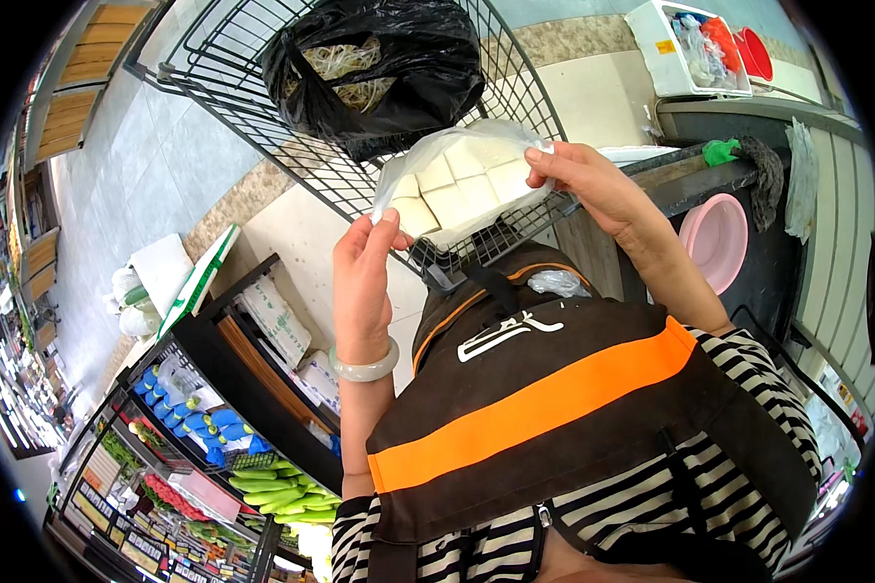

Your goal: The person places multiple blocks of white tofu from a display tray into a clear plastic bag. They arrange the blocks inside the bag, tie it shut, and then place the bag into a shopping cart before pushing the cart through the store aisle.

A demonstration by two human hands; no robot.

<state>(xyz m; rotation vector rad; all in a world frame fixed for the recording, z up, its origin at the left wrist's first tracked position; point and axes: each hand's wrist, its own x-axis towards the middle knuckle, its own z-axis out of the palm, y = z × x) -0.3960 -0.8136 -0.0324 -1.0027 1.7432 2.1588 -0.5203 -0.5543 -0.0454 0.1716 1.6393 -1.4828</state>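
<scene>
A clear plastic bag (445,138) is spread between my two hands above the near end of a wire shopping cart (262,149). Inside it lie several pale blocks that look like tofu (456,182). My left hand (368,255), with a pale bangle at the wrist, pinches the left side of the bag's rim between thumb and fingers. The right side of the rim is pinched by my right hand (580,171). Just beyond, a black plastic bag (430,73) sits in the cart, its opening showing what look like bean sprouts (346,65).
A white foam box (649,44) holding plastic bags stands at the upper right. Below it are a dark counter edge (700,182) and a pink basin (714,244). Shelves at the lower left carry long green vegetables (284,492) and blue-wrapped produce (197,423).
</scene>
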